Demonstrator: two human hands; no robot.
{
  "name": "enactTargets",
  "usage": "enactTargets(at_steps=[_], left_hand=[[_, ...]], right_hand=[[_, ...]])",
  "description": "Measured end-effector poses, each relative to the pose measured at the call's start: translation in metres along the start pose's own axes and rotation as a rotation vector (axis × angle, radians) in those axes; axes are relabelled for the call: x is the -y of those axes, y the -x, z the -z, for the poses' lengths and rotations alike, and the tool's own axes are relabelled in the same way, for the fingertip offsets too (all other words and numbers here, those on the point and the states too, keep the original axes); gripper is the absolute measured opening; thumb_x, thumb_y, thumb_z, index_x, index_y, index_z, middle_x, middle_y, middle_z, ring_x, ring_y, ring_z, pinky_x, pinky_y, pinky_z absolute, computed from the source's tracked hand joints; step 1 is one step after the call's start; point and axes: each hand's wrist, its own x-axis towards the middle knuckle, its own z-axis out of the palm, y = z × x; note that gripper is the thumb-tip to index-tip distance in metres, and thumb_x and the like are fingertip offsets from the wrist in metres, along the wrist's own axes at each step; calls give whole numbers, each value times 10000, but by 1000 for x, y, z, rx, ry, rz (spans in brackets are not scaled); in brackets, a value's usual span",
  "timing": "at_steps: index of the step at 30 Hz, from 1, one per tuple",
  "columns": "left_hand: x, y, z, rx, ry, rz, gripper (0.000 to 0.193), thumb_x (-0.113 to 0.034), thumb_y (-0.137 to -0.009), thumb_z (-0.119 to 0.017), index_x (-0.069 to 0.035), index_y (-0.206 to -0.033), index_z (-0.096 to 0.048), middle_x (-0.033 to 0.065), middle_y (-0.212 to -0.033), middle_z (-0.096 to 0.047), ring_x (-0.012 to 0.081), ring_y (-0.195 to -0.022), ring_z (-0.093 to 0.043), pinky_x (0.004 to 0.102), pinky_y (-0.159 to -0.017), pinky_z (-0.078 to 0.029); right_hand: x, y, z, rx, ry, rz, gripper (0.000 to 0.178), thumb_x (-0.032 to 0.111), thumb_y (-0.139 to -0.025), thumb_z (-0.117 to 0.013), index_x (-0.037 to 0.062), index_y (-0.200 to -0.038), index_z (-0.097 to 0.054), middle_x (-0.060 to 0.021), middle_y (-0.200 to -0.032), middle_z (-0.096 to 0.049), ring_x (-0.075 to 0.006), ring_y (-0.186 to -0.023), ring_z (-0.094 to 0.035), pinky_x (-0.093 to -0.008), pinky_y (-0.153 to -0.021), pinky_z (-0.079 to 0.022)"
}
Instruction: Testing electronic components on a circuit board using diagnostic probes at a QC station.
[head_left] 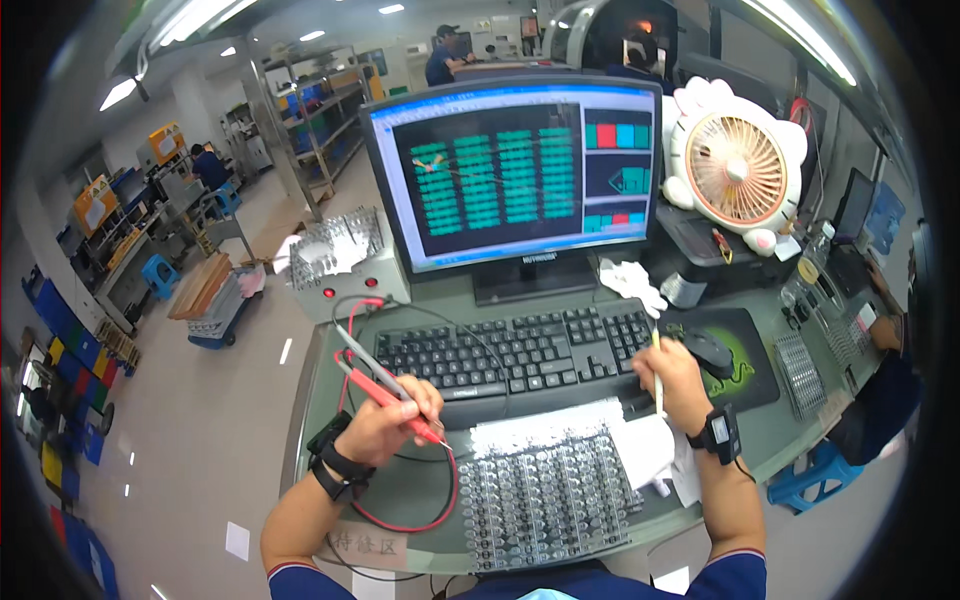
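White lettering (540,258) sits low on the far monitor (510,180); pale characters (450,352) mark the black keyboard (525,350); 1 row of dark characters (366,544) stands on the beige label (374,541), near left on the table (410,490).

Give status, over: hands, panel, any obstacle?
Left hand holds two probes. Right hand grips stick. Panel on desk; red lead by its left edge, white paper by its right.
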Motion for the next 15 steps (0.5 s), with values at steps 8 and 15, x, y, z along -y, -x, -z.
enactTargets(at_steps=[8,15], left_hand=[[-1,1,20,-71,87,-84,200,-258,-983,-502,-98,-863,-488,24,-793,-503,105,-597,-489,324,-704,-490],[-1,-1,17,-126,98,-103,188,-256,-978,-528,-80,-915,-511,49,-852,-531,80,-538,-457,324,-709,-490]], right_hand=[[38,-5,58,-66,-657,-152,290,185,-889,-704,29,-1111,-599,-113,-1043,-692,-181,-952,-658,-312,-865,-500],[139,33,80,426,90,519,415,228,-806,-671,121,-1202,-601,-67,-1293,-611,-224,-1236,-560,-460,-1081,-405]])
